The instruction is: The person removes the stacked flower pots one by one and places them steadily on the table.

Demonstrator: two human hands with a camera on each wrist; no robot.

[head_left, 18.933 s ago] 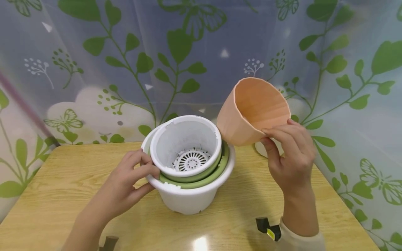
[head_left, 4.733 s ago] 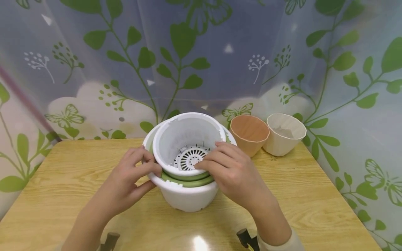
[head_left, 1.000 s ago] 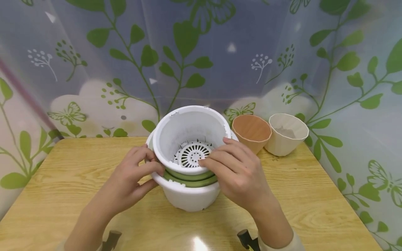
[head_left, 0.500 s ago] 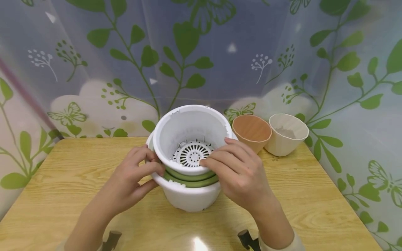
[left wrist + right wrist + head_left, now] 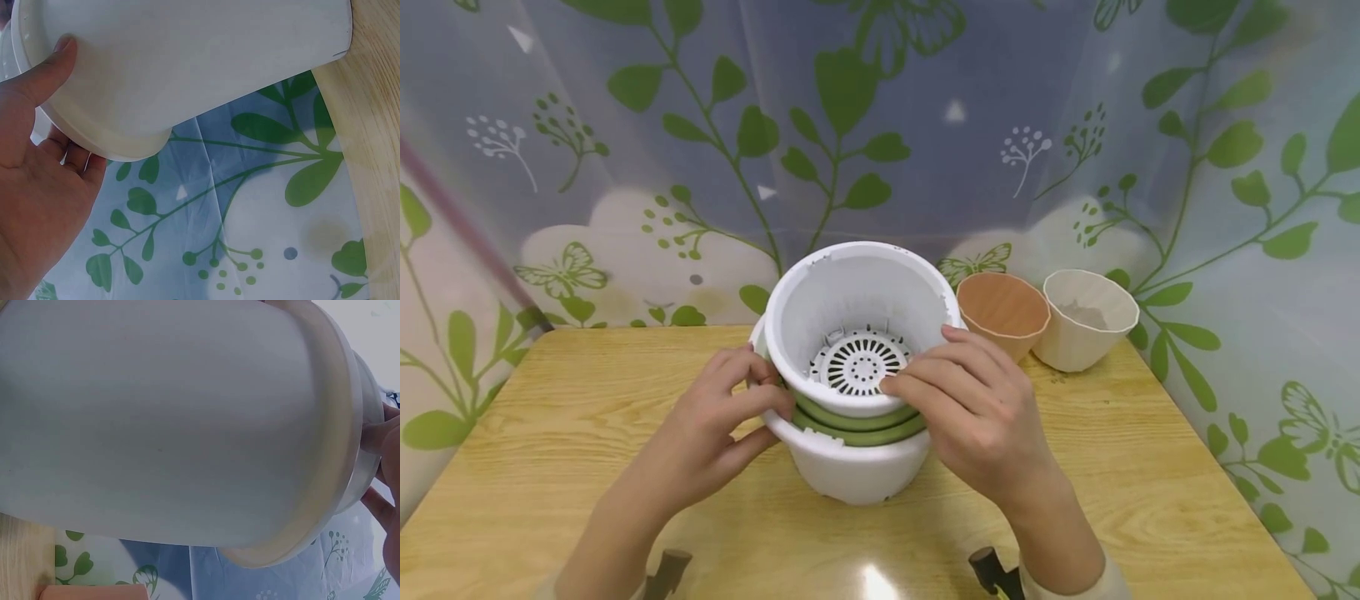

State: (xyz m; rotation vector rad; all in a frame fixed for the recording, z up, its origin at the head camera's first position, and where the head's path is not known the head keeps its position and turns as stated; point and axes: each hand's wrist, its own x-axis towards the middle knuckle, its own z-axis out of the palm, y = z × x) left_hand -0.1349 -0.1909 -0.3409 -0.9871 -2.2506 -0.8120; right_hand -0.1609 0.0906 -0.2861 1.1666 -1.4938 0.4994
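Several nested plastic flowerpots stand on the table in the head view. The outermost is a large white pot; green rims show inside it. On top sits a smaller white pot with a slotted disc in its bottom, raised above the rest. My left hand grips the outer pot's left rim, thumb against the outer wall in the left wrist view. With its fingers over the inner rim, my right hand holds the smaller white pot at its front right. The right wrist view shows the outer pot's wall and rim.
A peach faceted pot and a cream one stand side by side at the back right of the wooden table. Behind them hangs a leaf-patterned curtain, which also runs along both sides.
My right hand has lifted the smaller white pot slightly within the stack; my left hand stays put. The peach pot, held by my right hand much earlier, now stands beside the cream one.
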